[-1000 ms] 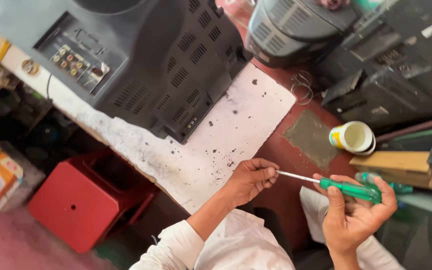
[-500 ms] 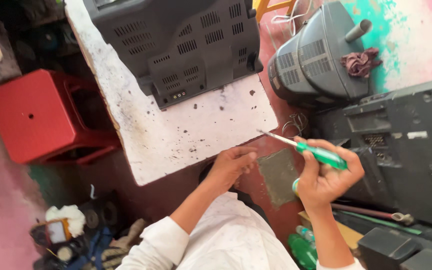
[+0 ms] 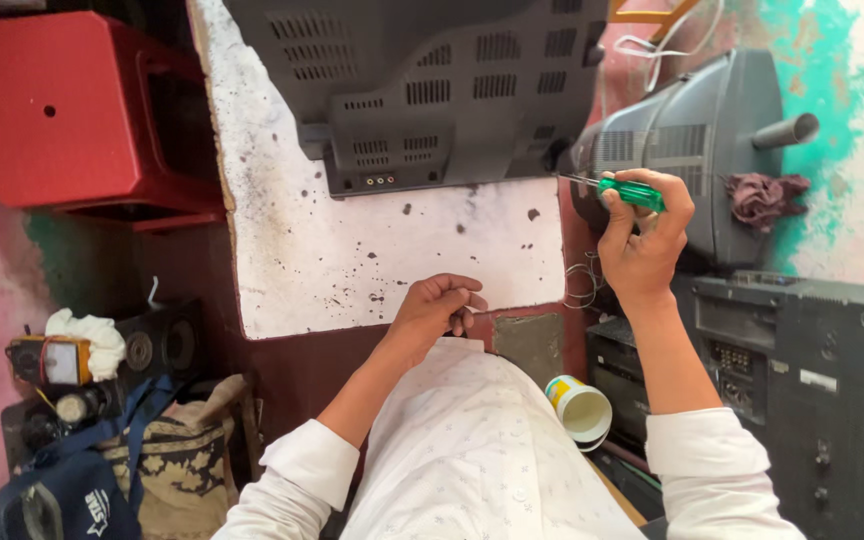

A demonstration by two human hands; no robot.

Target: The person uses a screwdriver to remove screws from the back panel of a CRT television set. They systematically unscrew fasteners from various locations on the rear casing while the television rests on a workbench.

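In the head view, a green-handled screwdriver (image 3: 620, 190) is held in the right hand (image 3: 642, 240), the fingers being wrapped closed around the translucent handle while the thin metal shaft points leftward toward the lower right corner of the grey television casing (image 3: 432, 90). The tip appears to lie at or just beside that corner, though contact cannot be confirmed. The left hand (image 3: 437, 305) is curled loosely into a near fist, with nothing seen inside it, and is rested at the near edge of the white, black-speckled worktop (image 3: 352, 260), well apart from the tool. A slip is judged the main risk: the casing is not steadied by the free hand, so the narrow tip could skid off a fastener or seam and scratch the plastic, or the set could be shifted on the worktop. The raised grip high on the handle may also give little downward pressure. A second grey television (image 3: 692, 150) stands just beside the tool hand and could be knocked by the wrist. The screwdriver looks slim and short, its handle glossy green and its shaft bright and straight. A paper cup (image 3: 580, 408) lies near the lap, tilted on its side.
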